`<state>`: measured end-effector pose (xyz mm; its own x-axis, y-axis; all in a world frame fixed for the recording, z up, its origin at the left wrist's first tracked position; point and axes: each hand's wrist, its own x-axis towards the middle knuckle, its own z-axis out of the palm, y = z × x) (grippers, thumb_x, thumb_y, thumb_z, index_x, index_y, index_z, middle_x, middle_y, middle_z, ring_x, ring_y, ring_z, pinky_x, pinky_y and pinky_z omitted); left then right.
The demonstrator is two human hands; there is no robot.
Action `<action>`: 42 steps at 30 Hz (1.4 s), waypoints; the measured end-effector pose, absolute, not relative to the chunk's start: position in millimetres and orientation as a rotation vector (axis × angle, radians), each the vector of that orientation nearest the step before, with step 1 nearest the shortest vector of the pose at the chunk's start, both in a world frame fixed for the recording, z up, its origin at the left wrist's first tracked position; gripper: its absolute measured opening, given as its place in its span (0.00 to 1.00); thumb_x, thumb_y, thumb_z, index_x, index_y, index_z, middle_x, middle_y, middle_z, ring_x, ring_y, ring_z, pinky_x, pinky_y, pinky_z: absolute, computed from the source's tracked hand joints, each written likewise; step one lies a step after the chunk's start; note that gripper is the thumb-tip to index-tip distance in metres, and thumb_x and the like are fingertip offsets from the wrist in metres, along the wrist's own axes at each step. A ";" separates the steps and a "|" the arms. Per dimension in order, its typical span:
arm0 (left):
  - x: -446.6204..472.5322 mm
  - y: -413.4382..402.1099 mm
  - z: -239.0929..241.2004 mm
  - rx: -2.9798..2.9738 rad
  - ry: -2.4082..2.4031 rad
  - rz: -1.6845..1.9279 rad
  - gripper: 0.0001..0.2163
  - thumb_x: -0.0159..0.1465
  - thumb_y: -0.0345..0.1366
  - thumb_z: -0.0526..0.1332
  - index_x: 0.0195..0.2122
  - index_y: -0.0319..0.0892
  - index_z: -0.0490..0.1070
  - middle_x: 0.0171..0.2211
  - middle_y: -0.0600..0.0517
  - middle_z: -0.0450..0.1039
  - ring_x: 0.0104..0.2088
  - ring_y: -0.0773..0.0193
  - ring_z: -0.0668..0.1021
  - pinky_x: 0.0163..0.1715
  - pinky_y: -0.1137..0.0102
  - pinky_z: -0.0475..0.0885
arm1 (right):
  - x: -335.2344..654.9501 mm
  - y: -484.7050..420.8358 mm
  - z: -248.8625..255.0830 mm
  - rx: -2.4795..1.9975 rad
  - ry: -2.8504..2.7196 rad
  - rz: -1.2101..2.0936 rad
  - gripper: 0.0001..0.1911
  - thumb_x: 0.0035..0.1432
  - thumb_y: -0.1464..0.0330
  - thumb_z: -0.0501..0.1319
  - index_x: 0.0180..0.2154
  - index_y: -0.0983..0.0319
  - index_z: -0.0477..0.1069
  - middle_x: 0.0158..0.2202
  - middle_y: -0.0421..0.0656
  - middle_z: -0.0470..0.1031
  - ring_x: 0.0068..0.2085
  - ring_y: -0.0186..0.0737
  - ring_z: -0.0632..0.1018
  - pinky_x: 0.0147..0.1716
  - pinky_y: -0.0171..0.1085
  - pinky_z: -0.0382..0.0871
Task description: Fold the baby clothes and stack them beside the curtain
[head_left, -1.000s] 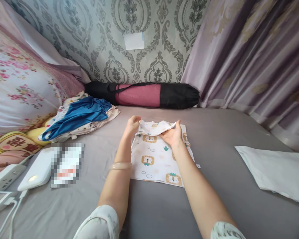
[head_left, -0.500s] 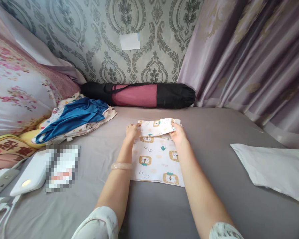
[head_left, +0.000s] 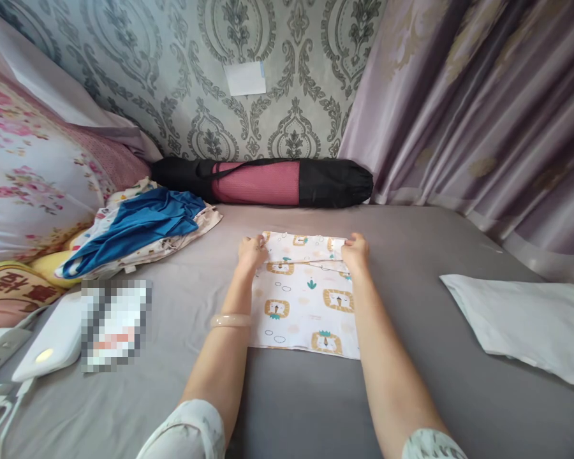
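Note:
A white cloth printed with lion faces [head_left: 310, 312] lies flat on the grey bed sheet in front of me. Its far part is folded over toward me as a band. My left hand [head_left: 252, 251] is closed on the left end of that band, fingers curled at its far corner. At the right end, my right hand [head_left: 356, 250] pinches the band's edge between thumb and fingers. A pale bangle [head_left: 230, 320] circles my left wrist.
A heap of clothes with a blue garment [head_left: 155, 217] lies at the left, by a floral pillow [head_left: 33, 166]. A black and pink rolled bag [head_left: 256, 183] rests along the wall. A white power bank [head_left: 52, 344] and power strip [head_left: 2, 347] are at left, a folded pale cloth [head_left: 526, 325] at right.
My right hand has moved a little to the right, to the band's end. The folded band now lies flatter and straighter. My left hand has hardly moved.

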<state>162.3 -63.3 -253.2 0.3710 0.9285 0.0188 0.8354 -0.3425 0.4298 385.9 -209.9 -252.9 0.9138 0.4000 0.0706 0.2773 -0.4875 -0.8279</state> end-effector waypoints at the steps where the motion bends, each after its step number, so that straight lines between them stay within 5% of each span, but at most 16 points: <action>1: 165.8 -66.7 -250.3 2.318 1.554 0.449 0.19 0.64 0.35 0.52 0.56 0.46 0.68 0.51 0.41 0.68 0.53 0.50 0.71 0.52 0.60 0.66 | 380.2 -209.5 -249.4 -2.170 -0.586 0.034 0.29 0.52 0.79 0.53 0.57 0.73 0.63 0.50 0.57 0.73 0.53 0.48 0.73 0.54 0.43 0.65; 6: 194.8 -92.5 -242.1 2.616 1.228 0.698 0.19 0.68 0.35 0.46 0.58 0.42 0.64 0.60 0.46 0.63 0.61 0.55 0.63 0.59 0.61 0.60 | 330.9 -197.7 -238.9 -2.202 -1.249 -0.216 0.27 0.64 0.71 0.44 0.63 0.70 0.56 0.65 0.54 0.57 0.66 0.48 0.55 0.63 0.50 0.46; 10: 207.2 -109.6 -252.3 2.795 1.113 0.503 0.22 0.69 0.36 0.44 0.63 0.37 0.58 0.65 0.45 0.57 0.66 0.51 0.53 0.64 0.55 0.48 | 300.3 -188.9 -250.0 -2.211 -1.610 -0.117 0.27 0.67 0.67 0.41 0.65 0.65 0.53 0.68 0.45 0.51 0.68 0.46 0.48 0.65 0.52 0.35; 17: 200.2 -107.1 -270.5 2.805 1.187 0.230 0.25 0.70 0.42 0.41 0.66 0.38 0.54 0.66 0.45 0.53 0.66 0.47 0.53 0.64 0.51 0.46 | 296.8 -186.8 -268.5 -2.327 -1.692 0.059 0.29 0.66 0.66 0.40 0.66 0.65 0.52 0.68 0.41 0.50 0.68 0.43 0.50 0.65 0.48 0.38; 27: 201.7 -107.5 -263.9 2.832 1.186 0.402 0.23 0.69 0.36 0.44 0.64 0.40 0.57 0.66 0.45 0.53 0.66 0.53 0.54 0.65 0.54 0.47 | 298.9 -189.1 -262.5 -2.363 -1.607 -0.036 0.29 0.66 0.66 0.41 0.66 0.65 0.52 0.68 0.44 0.50 0.68 0.44 0.49 0.65 0.49 0.36; 34: 200.4 -107.0 -271.3 2.762 1.262 0.311 0.25 0.70 0.45 0.42 0.65 0.41 0.55 0.66 0.41 0.53 0.67 0.47 0.52 0.63 0.52 0.49 | 297.6 -193.2 -265.1 -2.451 -1.525 -0.005 0.27 0.68 0.61 0.40 0.65 0.58 0.54 0.68 0.44 0.52 0.67 0.49 0.50 0.63 0.53 0.35; 42: 199.5 -107.0 -268.6 2.757 1.265 0.318 0.24 0.69 0.43 0.43 0.64 0.41 0.56 0.65 0.42 0.54 0.66 0.50 0.54 0.63 0.53 0.51 | 298.6 -193.5 -263.2 -2.450 -1.534 0.031 0.27 0.67 0.62 0.41 0.65 0.57 0.54 0.68 0.43 0.51 0.68 0.48 0.50 0.64 0.53 0.35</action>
<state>199.5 -107.0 -268.6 0.6351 0.7577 0.1502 0.7385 -0.6526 0.1692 298.6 -193.5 -263.2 0.4454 0.8880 0.1140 0.8827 -0.4143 -0.2218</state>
